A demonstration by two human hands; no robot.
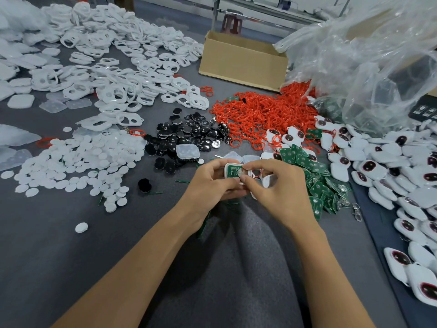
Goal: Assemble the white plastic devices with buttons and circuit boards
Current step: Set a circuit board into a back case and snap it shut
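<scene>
A grey table [59,256] fills nearly the whole view, and its edges are cut off on all sides. At the upper right lies a big clear plastic bag [378,55]; it is crumpled and shiny, so what is under it is hard to make out. A wide heap of white frames [113,67] covers the upper left and becomes blurred toward the corner. On the right side is a pile of closed white devices [383,166] with dark windows, cut off by the right edge. Behind the middle stands an open cardboard box [243,60]; its inside is not visible. In front of it lie red rings [260,112], partly under the bag. Then there are white round discs [82,162] at the left, green circuit boards [319,183] just beside the right wrist, and black buttons [189,136] in the middle.

Both hands meet above the table near the middle. The left hand [212,183] grips a white shell [233,170] with curled fingers. A green board is inside the shell. The right hand [272,185] pinches at a small round silver part on this board with thumb and forefinger. The fingers hide the lower half of the shell.
</scene>
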